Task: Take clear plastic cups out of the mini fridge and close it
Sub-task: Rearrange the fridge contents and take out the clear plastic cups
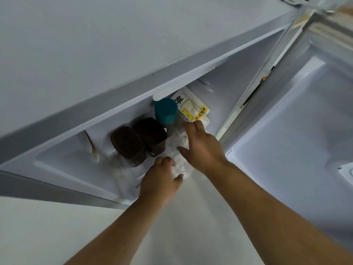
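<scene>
While both hands grip thin clear cups (pixel 180 159) near the fridge floor's front edge, left hand (pixel 162 178) and right hand (pixel 202 148) risk crushing them or toppling the dark jars (pixel 137 142) beside.

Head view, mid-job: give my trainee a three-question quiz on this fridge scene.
1. True or false: the fridge door is shut.
2. What colour is the lid of the bottle behind the two dark containers? A red, B teal, C yellow.
3. What do the left hand and right hand hold?

Key: 1 false, it stands open. 2 B. 3 clear plastic cups.
</scene>
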Motion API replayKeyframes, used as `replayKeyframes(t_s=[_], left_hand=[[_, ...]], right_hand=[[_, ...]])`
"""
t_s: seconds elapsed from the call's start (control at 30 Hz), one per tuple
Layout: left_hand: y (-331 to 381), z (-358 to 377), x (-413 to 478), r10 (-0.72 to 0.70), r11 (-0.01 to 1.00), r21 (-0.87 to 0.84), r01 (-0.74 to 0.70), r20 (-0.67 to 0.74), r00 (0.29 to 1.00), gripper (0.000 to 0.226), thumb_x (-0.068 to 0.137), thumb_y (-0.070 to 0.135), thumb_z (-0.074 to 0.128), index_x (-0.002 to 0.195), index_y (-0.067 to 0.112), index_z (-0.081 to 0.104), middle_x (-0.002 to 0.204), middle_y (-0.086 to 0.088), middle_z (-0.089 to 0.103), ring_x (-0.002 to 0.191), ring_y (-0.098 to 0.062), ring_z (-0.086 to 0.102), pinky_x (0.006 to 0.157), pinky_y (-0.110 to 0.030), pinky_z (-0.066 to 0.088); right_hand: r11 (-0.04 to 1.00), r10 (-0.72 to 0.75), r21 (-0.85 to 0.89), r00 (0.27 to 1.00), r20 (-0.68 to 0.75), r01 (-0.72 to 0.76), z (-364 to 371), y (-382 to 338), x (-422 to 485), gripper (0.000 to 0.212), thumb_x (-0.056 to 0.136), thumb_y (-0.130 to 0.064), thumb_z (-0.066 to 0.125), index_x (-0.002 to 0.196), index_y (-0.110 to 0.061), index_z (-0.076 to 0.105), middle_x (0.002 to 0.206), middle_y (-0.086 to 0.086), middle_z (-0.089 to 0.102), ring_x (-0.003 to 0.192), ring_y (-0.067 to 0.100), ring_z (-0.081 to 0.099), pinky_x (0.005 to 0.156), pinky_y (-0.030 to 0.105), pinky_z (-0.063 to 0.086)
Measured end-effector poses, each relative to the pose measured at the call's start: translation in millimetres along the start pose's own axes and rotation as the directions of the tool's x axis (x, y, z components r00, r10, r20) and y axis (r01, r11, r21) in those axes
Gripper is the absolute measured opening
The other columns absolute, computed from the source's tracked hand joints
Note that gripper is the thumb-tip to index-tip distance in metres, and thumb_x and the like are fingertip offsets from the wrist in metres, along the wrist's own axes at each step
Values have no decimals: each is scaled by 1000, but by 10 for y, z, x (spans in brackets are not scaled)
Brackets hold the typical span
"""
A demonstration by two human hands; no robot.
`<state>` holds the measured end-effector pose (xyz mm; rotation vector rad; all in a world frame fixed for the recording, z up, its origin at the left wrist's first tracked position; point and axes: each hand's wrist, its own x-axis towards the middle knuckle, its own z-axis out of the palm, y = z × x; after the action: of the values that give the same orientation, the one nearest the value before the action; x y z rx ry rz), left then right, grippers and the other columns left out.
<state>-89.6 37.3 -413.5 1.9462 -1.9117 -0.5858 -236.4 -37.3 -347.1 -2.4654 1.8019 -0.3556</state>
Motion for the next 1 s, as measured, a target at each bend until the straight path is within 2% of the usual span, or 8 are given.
replayKeyframes(t_s=[0.17, 0.27, 0.4, 0.5, 0.67, 0.83, 0.93, 1.0], left_hand=[[69, 179, -26, 192, 945, 266, -189, 13, 981, 79, 63, 60, 84, 123, 15, 60, 124, -13, 61, 101, -34, 61, 74, -44, 55], [55, 290, -13, 299, 909, 283, -307, 73, 952, 82, 62, 57, 85, 127, 13, 62, 137, -15, 60, 111, -39, 60, 85, -48, 52], [63, 450, -85, 425, 882, 197, -427, 55, 903, 66, 67, 49, 80, 119, 12, 64, 124, -12, 64, 101, -37, 62, 77, -45, 52], [134, 572, -152, 464, 868, 139, -476, 115, 879, 73, 65, 52, 83, 122, 11, 64, 126, -12, 65, 104, -37, 63, 80, -47, 55], [383, 616, -27, 355, 907, 174, -383, 174, 919, 86, 64, 63, 82, 132, 16, 60, 145, -10, 57, 124, -35, 55, 98, -47, 50], [354, 525, 201, 348, 890, 313, -331, 1, 937, 70, 76, 60, 75, 127, 16, 55, 130, -14, 59, 113, -35, 55, 87, -47, 51], [320, 485, 384, 108, 893, 428, -139, 96, 990, 95, 71, 79, 66, 138, 16, 44, 138, -15, 49, 123, -36, 47, 92, -47, 47], [345, 511, 442, 25, 871, 480, -107, 173, 985, 102, 68, 87, 61, 140, 17, 40, 138, -14, 45, 124, -35, 45, 93, -46, 47]], right_hand=[[965, 201, 213, 952, -230, -152, -361, 195, -710, 64, 80, -43, 84, 130, -23, 50, 126, 1, 50, 67, 23, 62, 54, 32, 54], [920, 335, 276, 924, -184, -279, -364, 291, -1129, 63, 80, -42, 84, 128, -24, 48, 126, -1, 50, 60, 16, 55, 57, 27, 44], [896, 394, 253, 916, -77, -364, -220, 378, -1504, 63, 79, -43, 85, 126, -27, 47, 123, -4, 49, 58, 17, 56, 54, 24, 42], [876, 435, 247, 900, -33, -414, -128, 430, -1691, 62, 78, -44, 84, 125, -29, 47, 121, -7, 47, 55, 12, 49, 51, 26, 44], [867, 458, 214, 889, 12, -449, -66, 482, -1882, 63, 78, -47, 84, 125, -30, 47, 122, -8, 46, 51, 10, 50, 49, 24, 45], [859, 467, 217, 884, 37, -463, -66, 492, -2027, 60, 80, -49, 81, 125, -29, 46, 123, -7, 46, 47, 6, 48, 47, 18, 36], [839, 499, 229, 866, 40, -494, -70, 486, -2078, 60, 80, -48, 82, 125, -30, 45, 123, -8, 46, 46, 6, 47, 48, 21, 39], [830, 512, 234, 858, 41, -507, -74, 472, -2101, 61, 80, -46, 83, 125, -30, 46, 123, -8, 47, 44, 5, 45, 47, 22, 41]])
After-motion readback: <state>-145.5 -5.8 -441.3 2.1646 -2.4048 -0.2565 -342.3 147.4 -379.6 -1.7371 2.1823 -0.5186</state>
